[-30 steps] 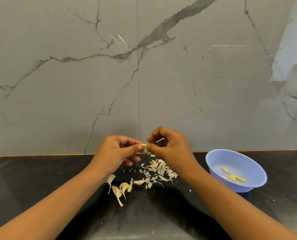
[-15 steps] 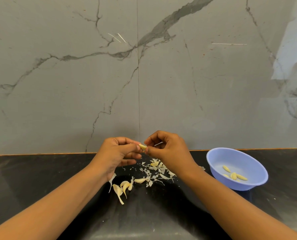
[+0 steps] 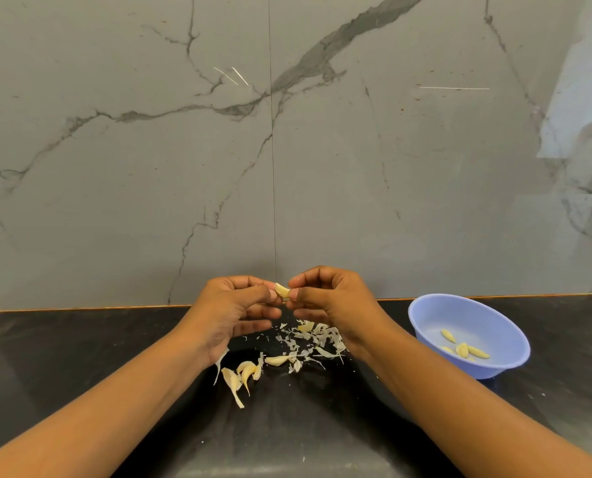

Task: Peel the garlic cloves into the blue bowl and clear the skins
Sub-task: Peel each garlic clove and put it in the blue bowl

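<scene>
Roughly four peeled cloves [image 3: 463, 350] lie in the blue bowl [image 3: 434, 315]; left hand [image 3: 232, 305] and right hand [image 3: 332, 298] fingers [image 3: 304, 295] pinch another clove [image 3: 282, 290].

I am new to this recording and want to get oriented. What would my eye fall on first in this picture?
First, the two hands at the centre: the left hand and the right hand pinch one garlic clove between them, above a scatter of skins on the black counter. Then the blue bowl at the right, with a few peeled cloves inside.
</scene>
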The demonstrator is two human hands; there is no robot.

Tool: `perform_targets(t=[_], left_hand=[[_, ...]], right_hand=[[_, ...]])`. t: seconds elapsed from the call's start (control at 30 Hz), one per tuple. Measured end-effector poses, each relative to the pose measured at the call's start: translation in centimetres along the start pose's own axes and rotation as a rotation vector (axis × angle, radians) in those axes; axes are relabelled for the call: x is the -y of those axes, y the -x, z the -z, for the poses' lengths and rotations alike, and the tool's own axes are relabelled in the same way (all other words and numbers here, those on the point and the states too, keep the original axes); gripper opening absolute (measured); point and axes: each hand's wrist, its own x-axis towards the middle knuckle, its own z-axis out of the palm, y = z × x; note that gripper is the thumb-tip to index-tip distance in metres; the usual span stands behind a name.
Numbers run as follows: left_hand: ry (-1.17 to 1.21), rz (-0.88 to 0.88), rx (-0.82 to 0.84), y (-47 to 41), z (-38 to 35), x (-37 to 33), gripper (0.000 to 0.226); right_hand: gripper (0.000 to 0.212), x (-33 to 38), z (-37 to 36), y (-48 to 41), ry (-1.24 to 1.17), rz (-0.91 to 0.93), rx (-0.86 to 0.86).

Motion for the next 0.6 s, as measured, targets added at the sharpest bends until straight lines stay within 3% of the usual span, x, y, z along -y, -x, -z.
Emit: perform_targets(t=[0.13,0.3,0.6], left_hand=[[0.022,-0.003,0.040,0.16,-0.18,-0.09,0.029],[0.007,-0.025,0.029,0.02,-0.08,-0.07,0.013],[-0.031,-0.031,0.000,-0.02,-0.06,0.03,0.006]], right_hand=[[0.013,-0.07,-0.12,-0.05,0.142,0.123,-0.061],[0.011,-0.21,-0.25,0.02,0.305,0.230,-0.084],[0.014,-0.25,-0.44,0.16,0.438,0.272,-0.017]])
